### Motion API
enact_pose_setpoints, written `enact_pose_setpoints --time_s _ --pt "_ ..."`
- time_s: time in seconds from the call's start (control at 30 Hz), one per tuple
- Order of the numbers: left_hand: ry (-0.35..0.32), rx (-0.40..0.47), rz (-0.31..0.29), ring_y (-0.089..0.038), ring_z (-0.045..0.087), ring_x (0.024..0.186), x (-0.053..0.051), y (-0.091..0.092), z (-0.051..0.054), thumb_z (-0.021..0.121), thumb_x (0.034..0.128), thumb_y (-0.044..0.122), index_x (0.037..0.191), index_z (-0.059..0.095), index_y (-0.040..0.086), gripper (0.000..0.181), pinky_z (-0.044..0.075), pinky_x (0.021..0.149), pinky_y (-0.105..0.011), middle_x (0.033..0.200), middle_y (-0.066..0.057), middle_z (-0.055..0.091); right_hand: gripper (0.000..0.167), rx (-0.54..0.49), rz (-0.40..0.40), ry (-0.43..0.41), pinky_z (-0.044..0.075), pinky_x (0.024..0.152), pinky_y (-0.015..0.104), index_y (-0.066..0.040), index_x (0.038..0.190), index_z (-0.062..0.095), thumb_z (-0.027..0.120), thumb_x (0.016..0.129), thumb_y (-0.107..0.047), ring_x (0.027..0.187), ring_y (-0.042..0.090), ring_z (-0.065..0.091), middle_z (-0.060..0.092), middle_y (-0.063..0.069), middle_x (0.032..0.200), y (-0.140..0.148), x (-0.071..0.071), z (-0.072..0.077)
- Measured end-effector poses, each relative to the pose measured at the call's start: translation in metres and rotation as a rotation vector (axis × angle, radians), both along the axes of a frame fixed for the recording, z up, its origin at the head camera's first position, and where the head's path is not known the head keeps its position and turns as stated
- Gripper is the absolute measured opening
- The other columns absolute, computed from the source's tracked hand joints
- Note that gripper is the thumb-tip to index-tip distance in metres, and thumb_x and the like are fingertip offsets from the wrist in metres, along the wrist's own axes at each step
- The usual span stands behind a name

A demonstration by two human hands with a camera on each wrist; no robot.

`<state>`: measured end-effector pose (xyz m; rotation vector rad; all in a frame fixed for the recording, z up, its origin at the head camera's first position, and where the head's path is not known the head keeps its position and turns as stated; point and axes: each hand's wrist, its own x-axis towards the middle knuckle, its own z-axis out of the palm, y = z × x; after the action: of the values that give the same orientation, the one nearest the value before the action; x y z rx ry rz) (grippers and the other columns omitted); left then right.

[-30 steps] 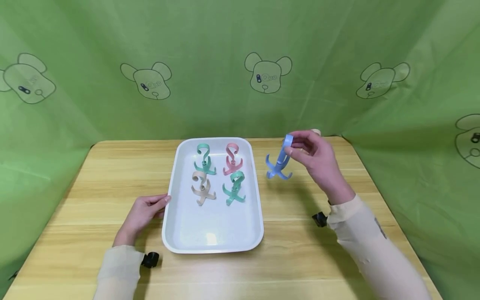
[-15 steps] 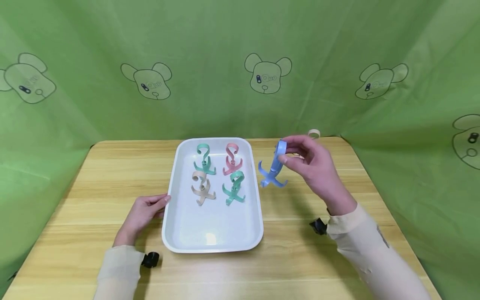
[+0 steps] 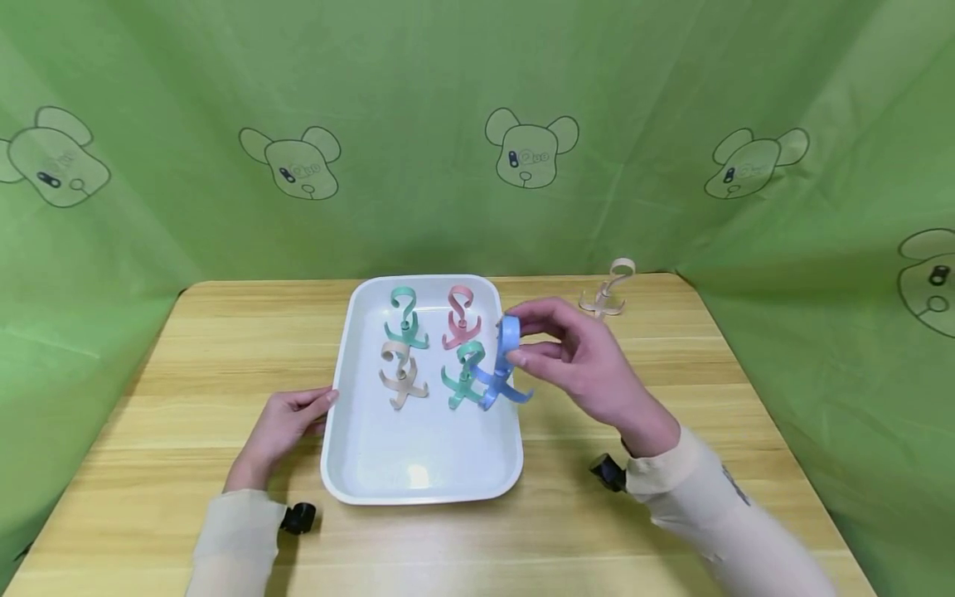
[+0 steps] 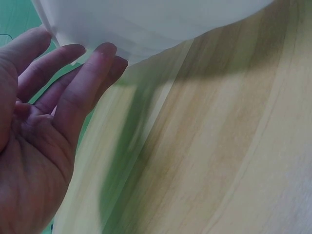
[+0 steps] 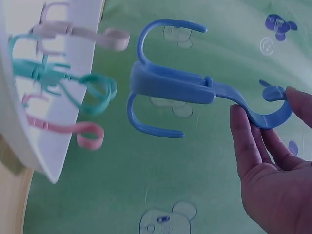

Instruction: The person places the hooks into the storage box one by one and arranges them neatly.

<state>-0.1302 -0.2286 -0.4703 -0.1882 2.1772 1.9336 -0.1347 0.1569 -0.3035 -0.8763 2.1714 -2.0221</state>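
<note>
My right hand [image 3: 589,356] pinches the curled top of a blue hanging hook [image 3: 507,361] between thumb and fingers. The hook hangs over the right rim of a white tray [image 3: 418,456], prongs down. In the right wrist view the blue hook [image 5: 170,85] shows its swivel stem and curved prongs. Inside the tray stand two green hooks [image 3: 464,377], a pink hook [image 3: 462,319] and a beige hook [image 3: 403,377]. My left hand [image 3: 283,431] holds the tray's left rim; in the left wrist view its fingers [image 4: 83,92] touch the outer wall.
Another beige hook [image 3: 610,290] stands at the back right of the wooden table [image 3: 642,539]. A green cloth [image 3: 418,166] with bear drawings hangs behind and beside the table. The tray's front half is bare.
My right hand has carried the blue hook left and toward me, from beside the tray to over its right rim. The beige hook behind it has come into view. My left hand stays put.
</note>
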Motion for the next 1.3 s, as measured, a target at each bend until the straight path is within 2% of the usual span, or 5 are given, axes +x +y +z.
enact_pose_setpoints --time_s 0.2,0.4,0.57,0.87,1.3 --pt "-0.003 0.003 0.005 -0.019 0.068 0.097 0.000 0.000 -0.001 0.066 0.0968 0.024 0.127 0.057 -0.010 0.047 0.058 0.083 -0.034 0.126 -0.028 0.058 0.040 -0.001 0.081 -0.037 0.057 0.087 0.041 0.010 0.122 0.056 0.069 0.085 0.013 0.102 0.034 0.062 0.058 0.021 0.116 -0.017 0.007 -0.002" --pt "-0.003 -0.003 0.002 -0.020 0.069 0.096 0.000 0.000 -0.002 0.066 0.0968 0.024 0.127 0.056 -0.010 0.047 0.059 0.083 -0.034 0.125 -0.028 0.058 0.039 0.022 0.115 -0.085 0.057 0.088 0.040 0.008 0.123 0.057 0.070 0.086 0.010 0.105 0.030 0.062 0.059 0.019 0.120 -0.034 0.010 -0.010" --pt "-0.002 -0.005 0.001 -0.021 0.068 0.097 0.000 -0.001 -0.003 0.066 0.0971 0.024 0.128 0.056 -0.010 0.047 0.059 0.082 -0.035 0.126 -0.029 0.058 0.039 0.041 0.142 -0.108 0.057 0.089 0.039 0.005 0.122 0.058 0.072 0.086 0.008 0.106 0.028 0.061 0.059 0.016 0.119 -0.048 0.011 -0.019" --pt "0.012 0.025 0.001 -0.022 0.068 0.098 0.001 0.000 -0.003 0.065 0.0978 0.020 0.127 0.055 -0.012 0.044 0.058 0.084 -0.036 0.127 -0.030 0.056 0.039 0.061 0.234 -0.203 0.057 0.090 0.038 0.004 0.123 0.058 0.072 0.087 0.005 0.108 0.027 0.062 0.062 0.014 0.116 -0.071 0.006 -0.040" --pt "0.008 0.033 0.011 -0.021 0.069 0.096 0.000 0.000 -0.004 0.066 0.0972 0.020 0.127 0.056 -0.011 0.044 0.059 0.082 -0.038 0.128 -0.030 0.056 0.034 0.154 0.259 -0.272 0.057 0.089 0.034 0.003 0.117 0.061 0.074 0.086 0.003 0.104 0.023 0.063 0.064 0.010 0.110 -0.089 0.002 -0.064"
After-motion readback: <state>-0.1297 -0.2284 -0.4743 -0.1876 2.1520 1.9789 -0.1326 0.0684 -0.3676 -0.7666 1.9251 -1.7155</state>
